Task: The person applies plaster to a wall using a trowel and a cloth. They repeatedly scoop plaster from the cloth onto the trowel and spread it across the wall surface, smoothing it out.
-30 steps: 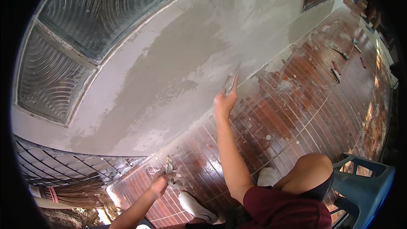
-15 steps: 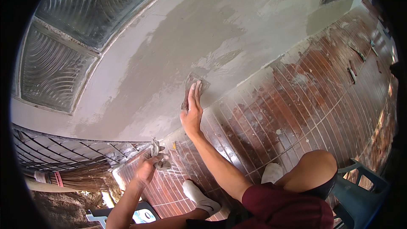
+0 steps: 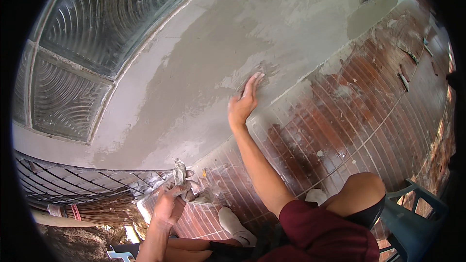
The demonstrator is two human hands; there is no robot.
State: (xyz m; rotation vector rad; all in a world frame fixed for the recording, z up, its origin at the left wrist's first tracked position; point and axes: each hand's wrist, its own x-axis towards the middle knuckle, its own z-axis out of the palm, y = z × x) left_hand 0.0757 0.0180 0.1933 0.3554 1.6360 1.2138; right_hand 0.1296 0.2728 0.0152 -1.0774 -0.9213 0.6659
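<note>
My right hand (image 3: 243, 106) presses with fingers stretched up against the grey, partly damp plastered wall (image 3: 204, 53). A thin grey sheet or pad seems to lie under its fingertips, hard to tell from the smeared plaster around it. Lower left, my left hand (image 3: 170, 204) grips a crumpled, plaster-smeared grey bundle (image 3: 190, 189) by its edge, just above the tiles. Whether the bundle is cloth, paper or plastic I cannot tell. Part of it is hidden behind my fingers.
Ribbed red-brown floor tiles (image 3: 335, 111) with plaster spots run along the wall. Glass blocks (image 3: 111, 24) sit upper left. Below them are a black lattice (image 3: 63, 179) and a twig broom (image 3: 104, 211). A dark plastic stool (image 3: 412, 213) stands at right; thin tools (image 3: 404, 81) lie farther off.
My right hand has slid up and right along the wall, its arm reaching farther. My left hand has shifted slightly right and down with the crumpled bundle, which shows more spread out. The view has shifted slightly.
</note>
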